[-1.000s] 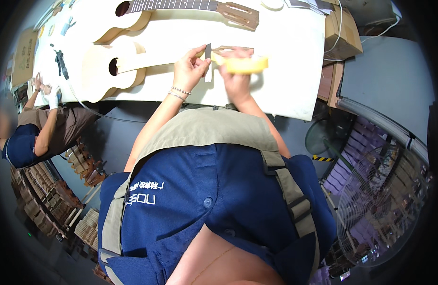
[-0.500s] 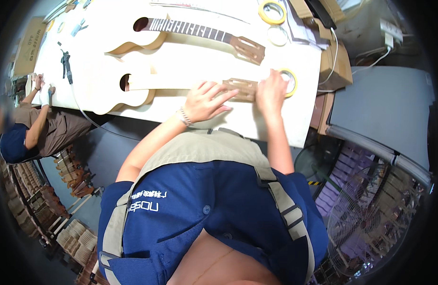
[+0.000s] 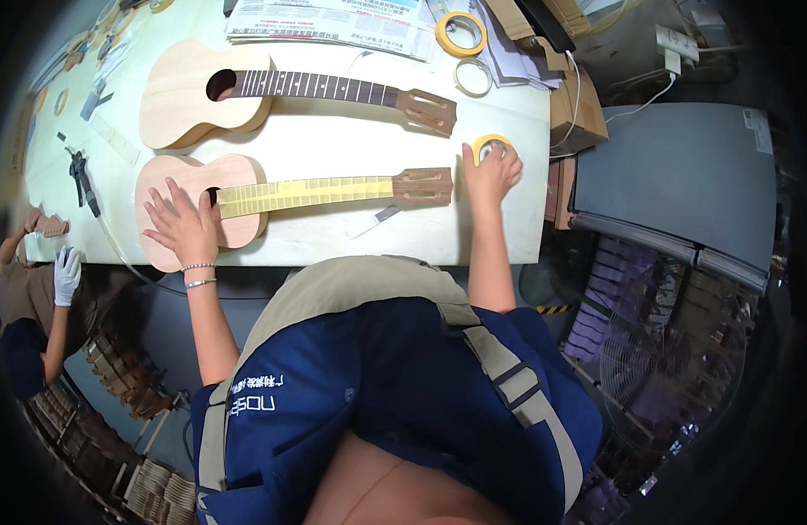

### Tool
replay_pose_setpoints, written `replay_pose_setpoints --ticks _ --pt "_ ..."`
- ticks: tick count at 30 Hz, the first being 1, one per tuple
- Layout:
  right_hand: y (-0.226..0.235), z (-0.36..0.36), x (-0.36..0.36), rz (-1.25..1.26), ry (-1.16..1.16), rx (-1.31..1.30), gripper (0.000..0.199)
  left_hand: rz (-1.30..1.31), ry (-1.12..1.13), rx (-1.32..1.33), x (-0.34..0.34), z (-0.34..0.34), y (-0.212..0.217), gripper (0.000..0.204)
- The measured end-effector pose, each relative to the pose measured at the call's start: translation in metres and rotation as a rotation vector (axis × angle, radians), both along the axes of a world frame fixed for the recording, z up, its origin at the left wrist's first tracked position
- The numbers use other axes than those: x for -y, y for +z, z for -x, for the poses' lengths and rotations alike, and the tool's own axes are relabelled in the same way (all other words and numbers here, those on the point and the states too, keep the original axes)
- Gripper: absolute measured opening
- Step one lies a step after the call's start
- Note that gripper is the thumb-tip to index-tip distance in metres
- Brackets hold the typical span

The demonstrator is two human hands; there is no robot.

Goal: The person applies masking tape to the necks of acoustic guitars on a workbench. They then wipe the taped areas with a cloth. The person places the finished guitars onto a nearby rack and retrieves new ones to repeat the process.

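Observation:
An unfinished ukulele (image 3: pixel 246 229) of pale wood lies nearest me, its headstock to the right and its fretboard (image 3: pixel 307 192) covered with yellow masking tape. My left hand (image 3: pixel 186 227) rests with spread fingers on its body, beside the soundhole. Past the headstock, my right hand (image 3: pixel 491 178) has thumb and fingers around a roll of yellow tape (image 3: pixel 484 140) on the table. Behind lies a second bare-wood ukulele (image 3: pixel 180 96) with a dark, uncovered fretboard. A small thin piece, grey and white (image 3: pixel 379 219), sits below the taped neck.
Another yellow tape roll (image 3: pixel 460 33), a pale roll (image 3: pixel 472 77) and newspapers (image 3: pixel 333 31) occupy the table's far side. A black air gun (image 3: pixel 82 181) with a hose lies left. At the left edge, a co-worker's gloved hand (image 3: pixel 67 273) shows. Cardboard boxes (image 3: pixel 581 118) stand right.
My left hand has moved left from near the headstock onto the ukulele's body. My right hand has left the headstock and taken hold of the tape roll. The view has shifted and darkened.

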State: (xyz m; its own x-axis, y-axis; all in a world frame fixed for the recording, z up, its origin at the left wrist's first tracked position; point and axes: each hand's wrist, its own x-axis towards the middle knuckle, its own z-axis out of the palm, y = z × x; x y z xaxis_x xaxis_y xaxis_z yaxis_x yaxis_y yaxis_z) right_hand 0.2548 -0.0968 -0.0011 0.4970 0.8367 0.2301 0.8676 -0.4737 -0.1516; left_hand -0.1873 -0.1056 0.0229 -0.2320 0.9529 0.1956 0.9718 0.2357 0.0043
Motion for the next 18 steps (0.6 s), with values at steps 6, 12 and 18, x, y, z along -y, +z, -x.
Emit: replay_pose_setpoints --ticks 6,12,18 --pt "0.012 -0.013 -0.012 -0.185 -0.085 -1.231 0.038 -0.174 -0.464 0.354 -0.039 -0.086 0.040 0.056" --pt "0.069 0.069 -0.024 -0.859 0.219 -2.038 0.067 0.411 -0.601 1.478 -0.064 -0.169 0.040 0.049" --pt "0.082 0.110 -0.026 -0.923 0.129 -2.001 0.059 0.398 -0.336 2.037 -0.057 -0.230 0.051 0.037"
